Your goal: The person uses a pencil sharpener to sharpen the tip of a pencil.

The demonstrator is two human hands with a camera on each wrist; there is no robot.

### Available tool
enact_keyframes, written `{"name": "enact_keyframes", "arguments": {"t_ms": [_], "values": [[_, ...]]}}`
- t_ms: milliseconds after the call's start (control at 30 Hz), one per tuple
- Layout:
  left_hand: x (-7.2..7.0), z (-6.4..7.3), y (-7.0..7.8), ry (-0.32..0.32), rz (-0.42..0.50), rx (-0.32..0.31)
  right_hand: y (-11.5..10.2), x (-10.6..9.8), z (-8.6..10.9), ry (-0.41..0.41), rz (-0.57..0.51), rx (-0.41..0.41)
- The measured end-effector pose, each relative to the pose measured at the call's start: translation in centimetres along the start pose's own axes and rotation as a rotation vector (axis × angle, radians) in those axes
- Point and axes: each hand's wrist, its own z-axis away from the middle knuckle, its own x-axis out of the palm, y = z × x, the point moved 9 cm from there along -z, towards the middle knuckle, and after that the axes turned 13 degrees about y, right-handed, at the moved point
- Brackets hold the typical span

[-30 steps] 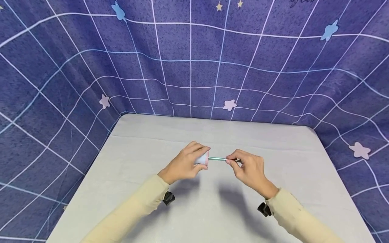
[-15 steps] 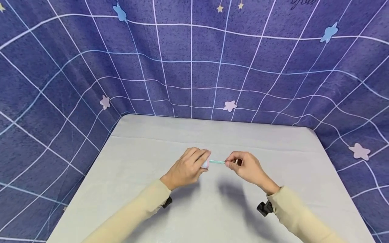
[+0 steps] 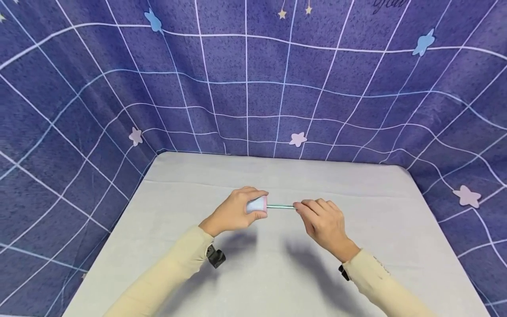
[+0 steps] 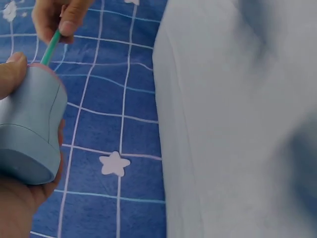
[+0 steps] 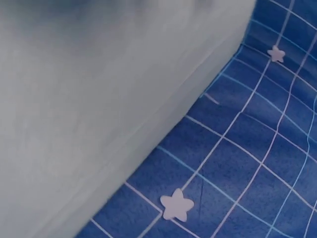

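My left hand (image 3: 231,212) grips a light blue pencil sharpener (image 3: 256,205) with a pink rim, its thumb and fingers on opposite sides. From the rim end a thin green pencil (image 3: 281,206) sticks out to the right. My right hand (image 3: 325,223) pinches the pencil's other end, fingers bent over it. In the left wrist view, the rounded body of the sharpener (image 4: 32,106) lies against the palm, and the pencil (image 4: 51,48) enters at its pink end. The inserted tip is hidden inside. Neither hand appears in the right wrist view.
A white-covered table (image 3: 253,273) lies under both hands, which cast shadows on it. Blue curtain cloth (image 3: 245,88) with grid lines and stars hangs behind the table and along its sides. Each wrist carries a small black camera (image 3: 215,256).
The left hand shifts slightly left with the sharpener, showing more of its body. The right hand has rolled over, its fingers now on top, and more of the pencil shows than half a second ago.
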Motion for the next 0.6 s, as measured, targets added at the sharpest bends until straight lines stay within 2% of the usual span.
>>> {"name": "enact_keyframes", "arguments": {"t_ms": [100,200,267,333,367,433,500,600], "values": [[0.1,0.1,-0.4,-0.033,0.079,-0.05,-1.0,-0.4,-0.2,0.074,0.026,-0.116],[0.2,0.3,-0.5,-0.061,0.123,-0.074,-1.6,-0.4,-0.3,0.106,0.023,-0.178],[0.1,0.4,-0.6,-0.065,0.119,-0.07,-1.7,-0.1,-0.4,0.097,-0.009,-0.164],[0.1,0.5,-0.6,-0.058,0.081,-0.044,-1.2,0.4,-0.6,0.051,-0.056,-0.098],[0.2,0.6,-0.6,-0.054,0.053,-0.029,-0.8,0.8,-0.6,0.0,-0.093,-0.035],[0.5,0.8,-0.6,-0.045,-0.009,0.023,0.5,2.0,-0.4,-0.166,-0.186,0.169],[1.0,1.1,-0.3,-0.032,-0.067,0.092,1.9,3.4,0.7,-0.373,-0.287,0.43],[1.7,1.6,0.4,0.008,-0.139,0.229,3.4,5.0,3.4,-0.669,-0.441,0.839]]}}
